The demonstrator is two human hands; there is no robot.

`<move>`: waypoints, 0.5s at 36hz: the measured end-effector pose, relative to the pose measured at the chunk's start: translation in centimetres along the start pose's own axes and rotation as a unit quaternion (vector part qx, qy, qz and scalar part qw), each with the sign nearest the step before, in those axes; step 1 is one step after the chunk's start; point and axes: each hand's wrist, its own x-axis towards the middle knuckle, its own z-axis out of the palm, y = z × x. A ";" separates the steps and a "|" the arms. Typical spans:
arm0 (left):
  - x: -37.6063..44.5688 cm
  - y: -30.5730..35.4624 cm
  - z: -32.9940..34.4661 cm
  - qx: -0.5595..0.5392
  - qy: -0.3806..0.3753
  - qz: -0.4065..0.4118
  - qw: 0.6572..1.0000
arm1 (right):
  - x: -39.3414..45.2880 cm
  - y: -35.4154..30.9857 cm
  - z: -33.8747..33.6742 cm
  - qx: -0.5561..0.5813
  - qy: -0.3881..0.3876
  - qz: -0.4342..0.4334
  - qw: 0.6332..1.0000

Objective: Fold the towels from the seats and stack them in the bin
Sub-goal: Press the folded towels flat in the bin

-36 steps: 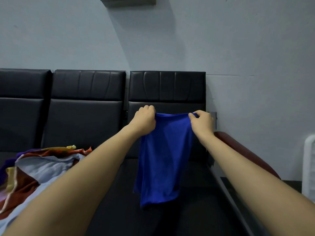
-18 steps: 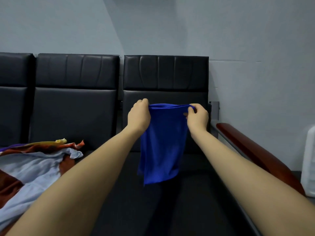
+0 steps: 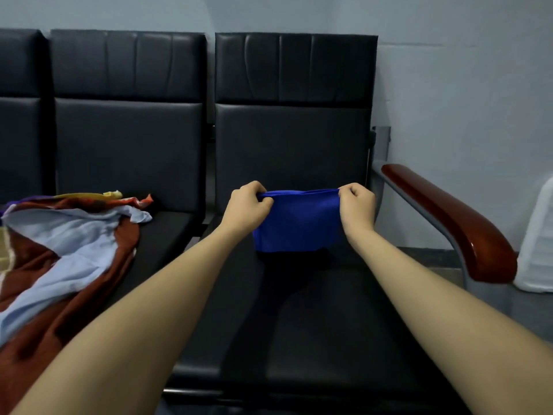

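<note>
Head view: a row of black padded seats [image 3: 293,310] runs along a pale wall; on the seat to the left lies a heap of towels [image 3: 59,253] in light blue, rust and yellow, unfolded; a red-brown armrest [image 3: 449,223] bounds the right seat, and beyond it stands a white bin [image 3: 538,244], partly cut off by the frame edge; nothing blocks the space between the arms. Both bare forearms reach forward over the right seat; the left hand [image 3: 248,206] and right hand [image 3: 357,206] have their fingers pinched closed on the top corners of a blue towel [image 3: 296,224], stretched level between them, its lower edge meeting the seat cushion.
</note>
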 end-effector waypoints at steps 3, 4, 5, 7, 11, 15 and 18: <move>-1.2 -0.6 0.8 -0.022 -0.013 -0.031 0.999 | -1.3 0.6 -0.2 -0.040 -0.002 0.012 0.999; -1.4 -0.7 1.0 -0.032 -0.015 -0.044 0.998 | -1.6 0.8 -0.3 -0.053 -0.005 0.014 0.998; -1.5 -0.9 1.2 -0.041 -0.018 -0.056 0.997 | -1.8 1.0 -0.3 -0.064 -0.009 0.016 0.998; -1.5 -1.2 1.6 -0.049 -0.027 -0.074 0.996 | -1.9 1.6 -0.2 -0.056 -0.019 0.021 0.998; -1.3 -2.7 2.8 -0.032 -0.054 -0.116 0.991 | -1.6 3.0 0.8 -0.055 -0.052 0.053 0.996; -0.6 -4.4 4.2 0.000 -0.079 -0.146 0.986 | -1.3 4.9 2.2 -0.111 -0.083 0.081 0.987; 0.3 -5.5 5.3 0.021 -0.098 -0.156 0.983 | -0.8 6.3 3.3 -0.147 -0.100 0.102 0.979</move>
